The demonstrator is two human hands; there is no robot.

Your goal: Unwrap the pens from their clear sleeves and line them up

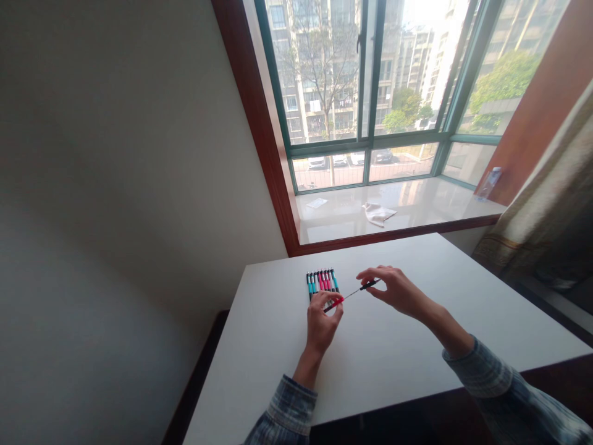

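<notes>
Lying on the table (417, 346), a row of pens (322, 281) is seen — one pen (352, 294) is pinched between left hand (322, 324) and right hand (393, 289).

Left hand (323, 321), right hand (393, 289) grip pen (351, 294) ends; pen row (322, 281) beside

Both forearms reach forward in plaid sleeves — the left hand (323, 321) curled, fingers pinched shut; the right hand (393, 289) raised slightly, fingertips pinched together too.

Two hands (322, 324), one held pen (352, 294), about nine pens (322, 281) in a row.
</notes>
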